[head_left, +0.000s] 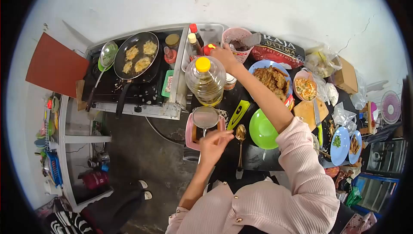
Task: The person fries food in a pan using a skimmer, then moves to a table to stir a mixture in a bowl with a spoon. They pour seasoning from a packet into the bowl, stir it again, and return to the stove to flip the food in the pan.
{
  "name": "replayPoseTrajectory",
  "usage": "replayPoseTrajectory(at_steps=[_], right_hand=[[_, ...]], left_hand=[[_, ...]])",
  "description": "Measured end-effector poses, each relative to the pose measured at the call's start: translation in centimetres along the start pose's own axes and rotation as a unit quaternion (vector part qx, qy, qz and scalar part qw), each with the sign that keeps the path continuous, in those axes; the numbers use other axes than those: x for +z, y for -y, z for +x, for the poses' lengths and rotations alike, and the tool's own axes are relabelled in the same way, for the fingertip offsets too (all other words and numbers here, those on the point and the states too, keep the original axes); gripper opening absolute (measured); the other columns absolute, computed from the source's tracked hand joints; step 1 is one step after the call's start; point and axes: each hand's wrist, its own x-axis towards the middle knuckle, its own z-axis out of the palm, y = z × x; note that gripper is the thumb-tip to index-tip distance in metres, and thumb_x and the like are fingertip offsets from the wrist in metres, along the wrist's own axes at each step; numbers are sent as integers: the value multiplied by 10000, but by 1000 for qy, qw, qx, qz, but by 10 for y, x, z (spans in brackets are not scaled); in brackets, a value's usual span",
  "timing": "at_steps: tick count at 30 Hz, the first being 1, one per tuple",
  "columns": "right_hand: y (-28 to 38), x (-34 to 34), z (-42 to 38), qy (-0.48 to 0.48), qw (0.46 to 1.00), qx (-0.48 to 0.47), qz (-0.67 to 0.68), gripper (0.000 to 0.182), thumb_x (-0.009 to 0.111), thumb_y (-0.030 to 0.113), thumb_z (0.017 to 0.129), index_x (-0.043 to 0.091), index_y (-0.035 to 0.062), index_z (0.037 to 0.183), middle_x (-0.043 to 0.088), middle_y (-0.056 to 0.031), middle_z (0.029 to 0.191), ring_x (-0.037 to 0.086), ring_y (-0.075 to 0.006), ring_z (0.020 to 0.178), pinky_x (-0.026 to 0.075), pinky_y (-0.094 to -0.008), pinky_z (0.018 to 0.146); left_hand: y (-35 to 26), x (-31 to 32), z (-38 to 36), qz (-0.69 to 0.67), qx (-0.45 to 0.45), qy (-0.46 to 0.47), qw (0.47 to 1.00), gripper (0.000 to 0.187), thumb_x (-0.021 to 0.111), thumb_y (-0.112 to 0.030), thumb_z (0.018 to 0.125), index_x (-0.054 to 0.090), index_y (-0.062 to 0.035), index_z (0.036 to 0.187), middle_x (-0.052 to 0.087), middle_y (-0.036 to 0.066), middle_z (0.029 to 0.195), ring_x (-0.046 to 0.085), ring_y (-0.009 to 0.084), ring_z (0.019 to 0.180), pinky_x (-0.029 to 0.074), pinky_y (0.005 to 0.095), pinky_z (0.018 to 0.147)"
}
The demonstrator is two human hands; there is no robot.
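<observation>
My right hand (224,57) reaches to the back of the counter, beside a red bottle cap and the pink patterned tub (237,36); its fingertips are partly hidden, so what they grip cannot be made out. My left hand (214,147) is near the front edge, over the handle of a small strainer (205,118), its fingers partly apart. The strainer rests over a pink square container (189,137) with brown contents. Behind it stands a big clear oil jug (205,83) with a yellow cap. A spoon (240,148) lies right of my left hand, near a green plate (263,128).
On the left stove, a black pan (137,55) holds several fritters, with a ladle (101,72) beside it. Fried food fills a blue plate (289,79). A knife (317,118) lies on the cutting board (303,112). Another person's dark-clothed leg (116,208) shows at lower left.
</observation>
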Motion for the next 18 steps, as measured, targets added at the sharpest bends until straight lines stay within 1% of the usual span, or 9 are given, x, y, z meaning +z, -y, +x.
replayPoseTrajectory(at_steps=[3,4,5,7,10,11,13,16,18], right_hand=[[6,2,-5,-26,1000,-6,-15,180,515,246,714,620,108,663,626,-89,774,583,-228,845,321,-452,798],[7,10,-7,-66,997,-44,-22,165,513,236,721,625,119,693,626,-81,759,584,-232,829,323,-440,804],[7,17,-9,-26,999,-20,-4,159,510,234,726,626,125,736,618,-69,761,578,-232,833,323,-431,807],[2,16,-15,-10,1000,-13,5,191,514,240,725,628,106,799,592,-90,879,539,-238,927,316,-446,827],[-5,7,-22,30,999,11,-4,245,526,262,719,630,82,850,534,-115,1020,467,-249,1040,300,-470,858],[-8,3,-24,74,997,30,17,279,533,275,727,622,71,895,492,-123,1084,413,-266,1094,286,-489,878],[-12,11,-32,-5,998,36,48,292,533,271,743,596,69,943,502,-118,1070,413,-266,1090,292,-479,875],[-15,6,-45,-87,994,29,67,398,619,283,694,548,77,1027,467,-126,1130,396,-278,1102,285,-467,877],[-19,-10,-63,-133,987,64,67,333,606,243,712,543,70,990,491,-111,1032,449,-278,1019,350,-419,815]], left_hand=[[-4,-19,16,-54,-25,-79,995,113,625,-42,766,634,20,860,655,75,808,588,97,758,451,238,704],[-15,-27,25,-11,8,-90,996,121,613,-44,778,631,21,879,655,72,820,584,89,764,447,225,714],[-10,-31,29,-1,28,-88,996,84,583,-37,796,605,34,835,641,81,804,566,106,786,444,239,733],[-10,-33,31,-30,-4,-84,996,117,520,-62,844,585,31,872,609,54,776,549,96,737,435,236,706],[-9,-21,25,-31,48,-46,997,148,466,-88,879,568,19,893,558,37,759,516,89,692,423,229,667],[-7,-16,22,-24,55,-10,998,185,439,-99,890,586,12,874,528,54,756,508,104,700,393,215,636],[0,2,15,-33,59,16,998,171,435,-99,892,573,-1,919,497,44,688,490,90,637,381,222,572],[-8,26,4,-59,-46,75,994,172,425,-106,898,556,-11,955,494,44,662,494,93,594,381,229,534],[-7,36,1,-22,-19,110,993,176,432,-130,901,541,-17,982,496,44,650,495,99,556,389,233,520]])
